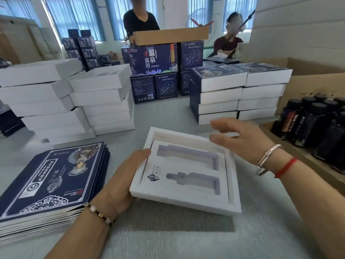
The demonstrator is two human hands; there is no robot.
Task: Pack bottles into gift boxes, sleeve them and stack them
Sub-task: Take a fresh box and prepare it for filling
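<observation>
Grey bench [168, 230]: empty gift box [186, 171] is gripped by L hand [119, 182]; bottles [317, 124] lie right, nearest R hand [248, 139], grip spread, holding nothing.

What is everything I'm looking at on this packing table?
Gift box tray: one, white, two empty bottle slots, centre.
Flat sleeves: one pile, navy, left.
White boxes: two stacks, back left.
Sleeved boxes: two stacks of four, navy and white, back right.
Bottles: several, dark, in a cardboard carton, right.
Navy cartons: stacked, back centre.
People: two, behind.
Left hand: grips tray's left edge.
Right hand: open, above tray's far corner.
</observation>
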